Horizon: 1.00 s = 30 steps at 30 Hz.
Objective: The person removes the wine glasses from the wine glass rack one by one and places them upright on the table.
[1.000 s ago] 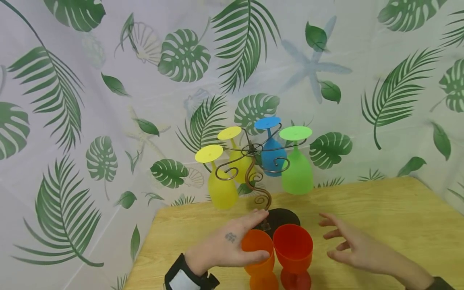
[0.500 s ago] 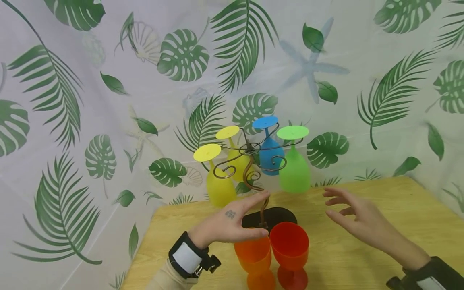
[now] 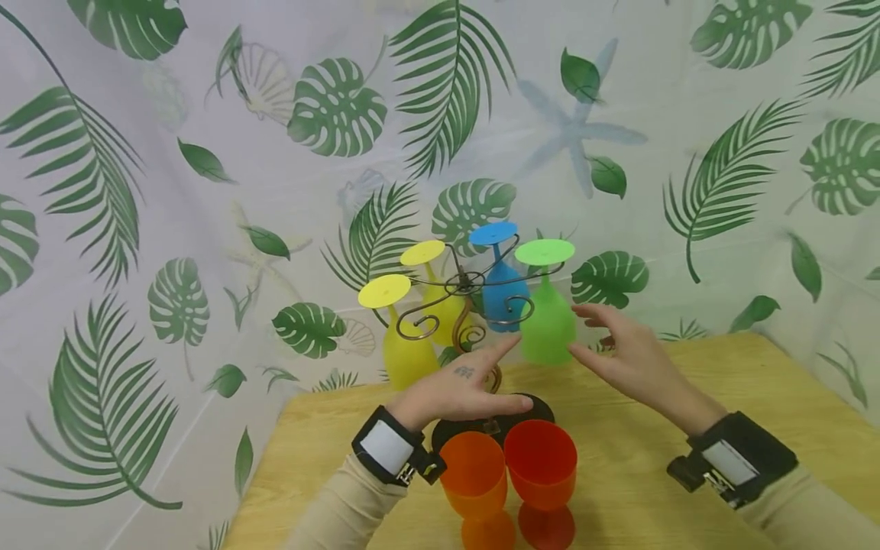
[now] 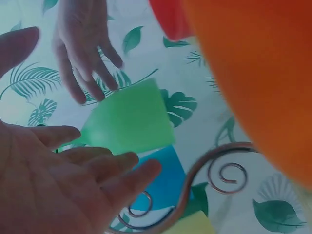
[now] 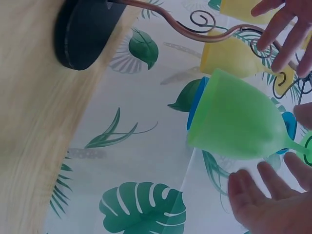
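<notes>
A green goblet hangs upside down by its foot from a curled metal rack. My right hand is at its right side, fingers spread, fingertips right by the bowl. On the other side my left hand reaches toward it with fingers extended and thumb apart, holding nothing. In the right wrist view the green goblet lies between both hands. A blue goblet hangs behind it. Two yellow goblets, the nearer one and the farther one, hang on the left arms.
An orange goblet and a red goblet stand upright at the front of the wooden table, before the rack's black base. A leaf-printed sheet covers the walls behind.
My right hand has moved left and up to the green goblet. My left hand has risen and shifted right, away from the orange goblet. The view has turned slightly right.
</notes>
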{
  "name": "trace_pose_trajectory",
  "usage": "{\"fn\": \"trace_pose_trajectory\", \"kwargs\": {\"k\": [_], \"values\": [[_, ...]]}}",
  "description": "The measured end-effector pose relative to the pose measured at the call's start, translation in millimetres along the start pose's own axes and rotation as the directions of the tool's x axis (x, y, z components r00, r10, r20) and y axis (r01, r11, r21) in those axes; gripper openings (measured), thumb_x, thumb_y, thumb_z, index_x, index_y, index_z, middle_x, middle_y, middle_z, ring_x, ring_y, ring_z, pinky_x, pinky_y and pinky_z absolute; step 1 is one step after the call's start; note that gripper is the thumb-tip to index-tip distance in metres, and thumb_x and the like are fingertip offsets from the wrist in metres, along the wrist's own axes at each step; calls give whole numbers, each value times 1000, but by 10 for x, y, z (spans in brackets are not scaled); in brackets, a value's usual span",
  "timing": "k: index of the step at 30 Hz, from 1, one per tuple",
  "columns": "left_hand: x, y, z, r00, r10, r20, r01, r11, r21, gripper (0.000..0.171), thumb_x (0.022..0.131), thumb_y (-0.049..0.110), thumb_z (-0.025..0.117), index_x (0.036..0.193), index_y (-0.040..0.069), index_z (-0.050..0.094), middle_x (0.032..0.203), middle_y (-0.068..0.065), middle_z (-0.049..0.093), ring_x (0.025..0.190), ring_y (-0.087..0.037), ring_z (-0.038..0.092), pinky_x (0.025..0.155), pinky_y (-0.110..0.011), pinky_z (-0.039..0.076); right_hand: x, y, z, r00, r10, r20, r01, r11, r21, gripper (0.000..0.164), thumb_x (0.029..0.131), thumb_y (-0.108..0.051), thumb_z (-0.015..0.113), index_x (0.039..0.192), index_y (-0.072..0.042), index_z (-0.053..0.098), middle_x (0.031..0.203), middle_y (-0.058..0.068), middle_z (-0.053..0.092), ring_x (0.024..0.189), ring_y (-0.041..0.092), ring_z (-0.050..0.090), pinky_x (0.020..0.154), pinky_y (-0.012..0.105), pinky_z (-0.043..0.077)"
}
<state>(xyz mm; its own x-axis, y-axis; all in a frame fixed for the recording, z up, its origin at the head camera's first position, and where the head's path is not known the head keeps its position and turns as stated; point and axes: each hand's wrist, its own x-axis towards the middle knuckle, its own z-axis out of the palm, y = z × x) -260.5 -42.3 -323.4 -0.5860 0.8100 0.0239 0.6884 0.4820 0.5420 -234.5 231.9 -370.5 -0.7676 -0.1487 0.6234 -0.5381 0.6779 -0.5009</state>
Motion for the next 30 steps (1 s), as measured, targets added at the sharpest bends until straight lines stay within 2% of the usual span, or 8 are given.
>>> {"fn": "trace_pose_trajectory", "kwargs": {"k": [7, 9, 11, 13, 16, 18, 20, 30], "values": [[173, 40, -20, 999, -29, -18, 28, 997, -70, 97, 94, 43, 67, 166, 17, 6, 172, -6, 13, 137, -24, 47, 113, -38, 44, 151, 43, 67, 996, 72, 52, -76, 995, 69, 70, 93, -16, 74, 151, 3, 40, 150, 29, 45, 126, 54, 53, 89, 67, 54], [201, 23, -35, 998, -54, -12, 53, 994, -95, 97, 94, 43, 66, 166, 17, 5, 165, -14, 31, 143, -23, 42, 116, -38, 40, 174, 56, 115, 993, 97, 71, -103, 991, 86, 76, 93, -19, 75, 154, 3, 35, 152, 30, 42, 127, 55, 52, 90, 67, 53], [218, -5, -47, 997, -77, -4, 76, 991, -111, 97, 95, 43, 65, 166, 16, 4, 163, -17, 35, 130, -24, 56, 117, -38, 39, 194, 65, 174, 991, 111, 79, -119, 988, 100, 82, 92, -22, 76, 155, 3, 30, 153, 31, 40, 127, 56, 52, 91, 66, 53], [230, -28, -52, 994, -108, 15, 109, 985, -132, 97, 96, 46, 63, 166, 19, 2, 143, -25, 56, 105, -31, 68, 116, -40, 41, 210, 70, 232, 991, 115, 70, -122, 988, 100, 85, 91, -23, 77, 156, 3, 29, 153, 32, 40, 126, 55, 54, 89, 65, 55], [259, -48, -43, 991, -132, 14, 132, 981, -141, 95, 97, 52, 60, 166, 25, 1, 156, -22, 45, 116, -33, 66, 119, -45, 37, 229, 77, 297, 994, 106, 37, -109, 989, 96, 83, 90, -22, 79, 154, 3, 33, 151, 31, 43, 123, 55, 57, 85, 62, 57], [289, -57, -30, 990, -141, 13, 141, 979, -147, 93, 97, 57, 57, 166, 30, 0, 159, -19, 41, 139, -33, 51, 120, -50, 34, 237, 78, 326, 996, 94, 14, -94, 991, 97, 80, 89, -20, 79, 152, 3, 36, 149, 30, 45, 120, 55, 58, 81, 61, 59], [328, -59, -13, 992, -123, -5, 121, 980, -160, 92, 97, 57, 56, 166, 30, 2, 172, -6, 14, 156, -26, 21, 123, -52, 28, 240, 77, 349, 997, 81, -6, -80, 991, 102, 76, 90, -19, 78, 151, 2, 38, 147, 29, 47, 117, 55, 60, 79, 59, 60], [451, -67, 69, 996, -82, -18, 78, 980, -184, 84, 100, 56, 51, 165, 31, 4, 173, 1, 3, 159, -26, 9, 124, -58, 21, 207, 109, 361, 995, 56, -81, -46, 991, 122, 66, 92, -13, 75, 148, 2, 44, 140, 28, 52, 111, 54, 63, 72, 57, 61]]}}
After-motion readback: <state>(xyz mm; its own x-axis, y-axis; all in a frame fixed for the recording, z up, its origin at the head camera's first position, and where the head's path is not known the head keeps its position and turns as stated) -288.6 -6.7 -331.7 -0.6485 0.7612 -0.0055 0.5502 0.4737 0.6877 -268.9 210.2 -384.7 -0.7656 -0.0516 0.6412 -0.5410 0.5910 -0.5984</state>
